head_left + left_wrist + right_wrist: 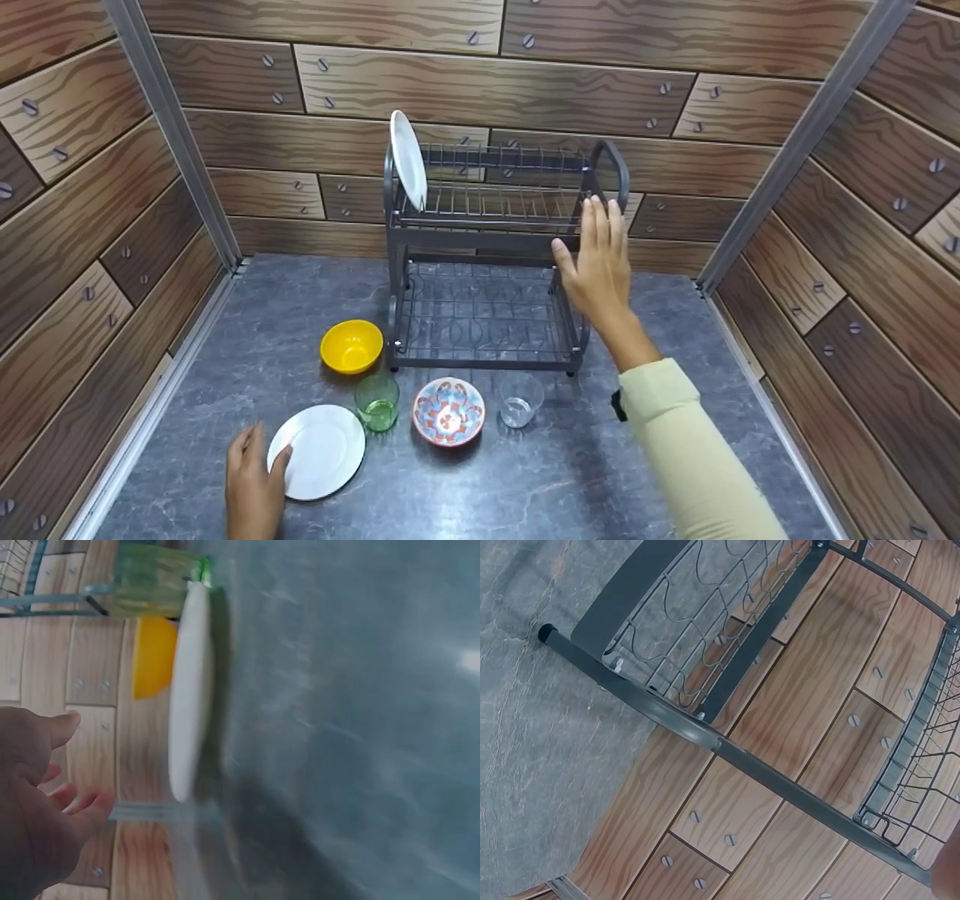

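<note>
My left hand (253, 480) is at the left edge of a white plate (318, 453) lying on the grey surface, thumb over its rim in the head view. The left wrist view shows this hand (45, 795) beside the plate (192, 697) with fingers loosely bent and nothing in them. My right hand (600, 266) is raised, fingers extended, at the right side of a dark two-tier dish rack (480, 238). Only a sliver of that hand shows in the right wrist view, by the rack frame (780, 787). Another white plate (409, 161) stands upright at the left end of the upper tier.
In front of the rack stand a yellow bowl (352, 347), a green glass (377, 405), a patterned bowl (448, 412) and a clear glass (520, 401). Wood-patterned walls (480, 82) close in the back and both sides.
</note>
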`<state>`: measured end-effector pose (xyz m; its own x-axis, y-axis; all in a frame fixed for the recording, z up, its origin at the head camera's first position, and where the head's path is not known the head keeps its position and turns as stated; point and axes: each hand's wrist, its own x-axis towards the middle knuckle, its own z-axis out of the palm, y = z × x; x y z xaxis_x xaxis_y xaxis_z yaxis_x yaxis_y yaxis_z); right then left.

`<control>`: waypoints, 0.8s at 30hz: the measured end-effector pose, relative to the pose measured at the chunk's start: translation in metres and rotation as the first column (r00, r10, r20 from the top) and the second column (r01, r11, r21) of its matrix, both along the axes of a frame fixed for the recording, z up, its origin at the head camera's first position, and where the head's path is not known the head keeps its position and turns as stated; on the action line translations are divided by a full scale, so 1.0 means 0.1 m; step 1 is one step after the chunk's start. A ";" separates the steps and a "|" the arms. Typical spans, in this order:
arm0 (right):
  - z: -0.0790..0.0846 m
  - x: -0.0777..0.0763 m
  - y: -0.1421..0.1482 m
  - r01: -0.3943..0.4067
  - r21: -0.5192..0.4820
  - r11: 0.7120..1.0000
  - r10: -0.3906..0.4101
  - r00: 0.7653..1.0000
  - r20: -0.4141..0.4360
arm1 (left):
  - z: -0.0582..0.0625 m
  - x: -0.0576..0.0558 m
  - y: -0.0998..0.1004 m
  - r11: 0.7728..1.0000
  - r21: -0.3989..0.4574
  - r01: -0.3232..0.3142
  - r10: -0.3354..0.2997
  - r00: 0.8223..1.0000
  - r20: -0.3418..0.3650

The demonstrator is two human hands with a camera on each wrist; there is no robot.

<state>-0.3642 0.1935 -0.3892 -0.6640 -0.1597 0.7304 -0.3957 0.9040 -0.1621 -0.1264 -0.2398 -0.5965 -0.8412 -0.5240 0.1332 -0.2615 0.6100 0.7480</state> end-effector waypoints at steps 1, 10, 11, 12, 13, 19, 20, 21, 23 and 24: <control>0.00 0.00 0.00 0.001 0.000 1.000 -0.001 1.000 -0.003 | -0.03 0.02 -0.02 1.000 0.011 -0.006 0.005 1.000 0.021; 0.00 -0.01 0.00 0.007 -0.007 1.000 -0.007 1.000 -0.010 | -0.26 0.06 -0.15 0.998 0.067 -0.022 0.007 0.976 0.216; -0.01 0.00 -0.01 0.005 -0.008 1.000 -0.005 1.000 -0.011 | -0.28 0.05 -0.15 0.997 0.072 -0.020 0.003 0.973 0.231; -0.01 0.00 -0.01 0.003 -0.008 1.000 -0.003 1.000 -0.009 | -0.30 0.04 -0.16 0.997 0.076 -0.015 -0.004 0.970 0.241; -0.01 0.00 -0.01 0.001 -0.007 1.000 -0.001 1.000 -0.007 | -0.32 0.04 -0.17 0.997 0.078 -0.009 -0.011 0.967 0.253; 0.00 0.00 -0.01 0.001 -0.003 1.000 -0.001 1.000 0.002 | -0.37 -0.01 -0.17 0.996 0.090 0.011 -0.039 0.949 0.312; 0.00 0.00 -0.01 0.006 -0.005 1.000 -0.006 1.000 0.003 | -0.37 -0.02 -0.16 0.996 0.086 0.016 -0.042 0.950 0.310; 0.00 0.00 -0.01 0.009 -0.007 1.000 -0.009 1.000 0.004 | -0.38 -0.02 -0.16 0.997 0.077 0.018 -0.040 0.952 0.302; -0.01 -0.01 -0.01 0.013 -0.010 1.000 -0.013 1.000 0.005 | -0.38 -0.03 -0.13 0.998 0.059 0.015 -0.031 0.959 0.283; -0.01 -0.01 -0.01 0.013 -0.010 1.000 -0.013 1.000 0.003 | -0.39 -0.02 -0.12 0.999 0.047 0.009 -0.022 0.961 0.274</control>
